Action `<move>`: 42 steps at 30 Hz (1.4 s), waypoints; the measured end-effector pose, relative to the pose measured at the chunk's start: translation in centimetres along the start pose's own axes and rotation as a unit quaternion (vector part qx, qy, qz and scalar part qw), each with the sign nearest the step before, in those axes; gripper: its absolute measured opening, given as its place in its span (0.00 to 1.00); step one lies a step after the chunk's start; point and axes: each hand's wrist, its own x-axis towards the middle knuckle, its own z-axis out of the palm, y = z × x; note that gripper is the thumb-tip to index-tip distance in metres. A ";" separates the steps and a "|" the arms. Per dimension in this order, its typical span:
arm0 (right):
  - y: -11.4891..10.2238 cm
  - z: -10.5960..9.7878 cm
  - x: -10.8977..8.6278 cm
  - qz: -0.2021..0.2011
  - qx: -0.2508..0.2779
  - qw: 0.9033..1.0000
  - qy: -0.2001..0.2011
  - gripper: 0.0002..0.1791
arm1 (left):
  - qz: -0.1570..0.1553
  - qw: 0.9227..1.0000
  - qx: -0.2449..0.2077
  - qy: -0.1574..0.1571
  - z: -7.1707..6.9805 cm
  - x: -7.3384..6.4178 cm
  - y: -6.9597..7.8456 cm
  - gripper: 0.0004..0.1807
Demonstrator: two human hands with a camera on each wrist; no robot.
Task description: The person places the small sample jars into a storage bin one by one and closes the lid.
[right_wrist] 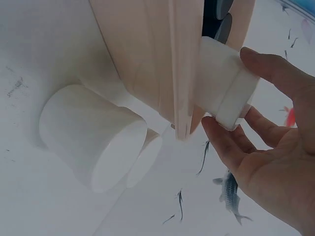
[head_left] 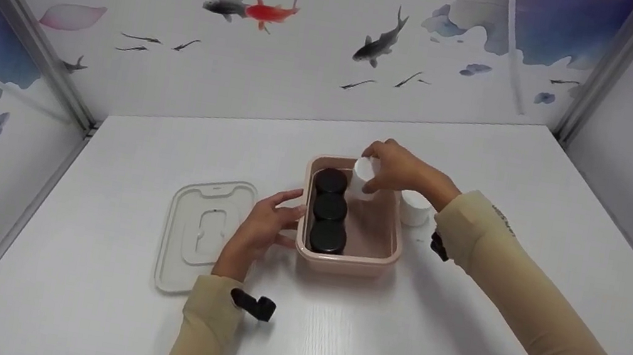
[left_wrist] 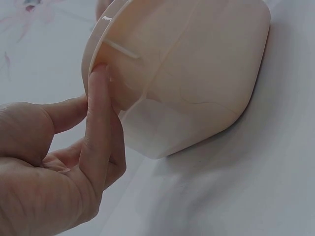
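Note:
A pink plastic box (head_left: pixel 346 265) has three black-lidded jars (head_left: pixel 330 208) lined up along its left side. My left hand (head_left: pixel 265 223) holds the box's left rim, with the thumb at the lip and a finger tucked under it in the left wrist view. My right hand (head_left: pixel 397 168) grips a white jar (head_left: pixel 363 173) between thumb and fingers at its lid end. That jar is partly inside the box at the far right corner, beside the farthest black lid. In the right wrist view, its lower part passes behind the box's rim (right_wrist: pixel 183 98).
Just right of the box stands a white jar (head_left: pixel 415 209); the right wrist view shows a second white jar (right_wrist: pixel 146 160) behind it. A pale rectangular lid (head_left: pixel 179 244) lies left of the box, partly under my left forearm. Printed panels border the white table (head_left: pixel 301 353).

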 end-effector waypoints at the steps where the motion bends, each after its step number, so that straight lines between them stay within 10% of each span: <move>1: 0.0 0.0 0.1 -0.005 -0.006 1.000 0.000 0.38 | 0.002 1.000 -0.003 -0.001 0.0 0.0 0.1 0.27; 42: 0.4 4.0 1.8 0.007 -0.091 0.996 0.008 0.38 | 0.007 1.000 -0.006 0.002 0.0 0.1 -0.2 0.28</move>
